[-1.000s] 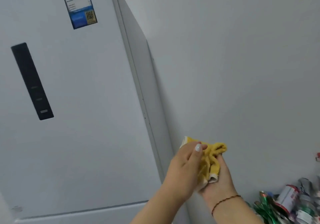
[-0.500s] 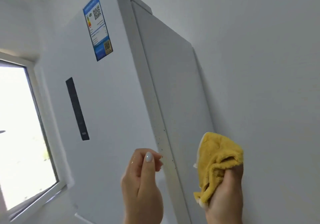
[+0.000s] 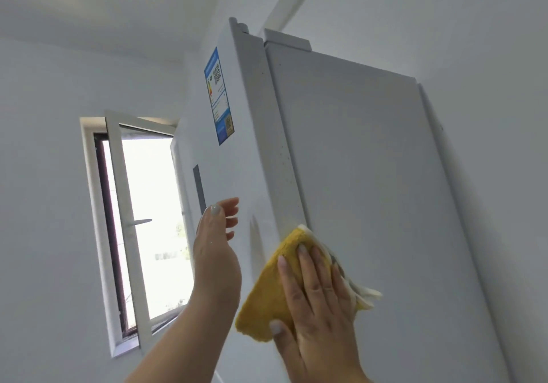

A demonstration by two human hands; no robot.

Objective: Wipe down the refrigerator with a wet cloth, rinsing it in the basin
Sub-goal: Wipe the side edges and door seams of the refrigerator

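A tall white refrigerator [image 3: 364, 157] fills the right half of the head view, seen from below, with a blue label [image 3: 219, 98] and a dark strip [image 3: 199, 188] on its door. My right hand [image 3: 314, 302] presses a yellow cloth [image 3: 267, 296] flat against the fridge's front corner and side panel, fingers straight. My left hand [image 3: 218, 249] hovers in front of the door with fingers relaxed, holding nothing. The basin is out of view.
An open white window [image 3: 130, 222] is set in the wall to the left of the fridge. A white wall [image 3: 489, 56] runs close behind the fridge on the right. The ceiling shows above.
My right hand has spread the bunched cloth flat and pressed it onto the fridge's side. My left hand let go of the cloth and rose. The view has tilted upward.
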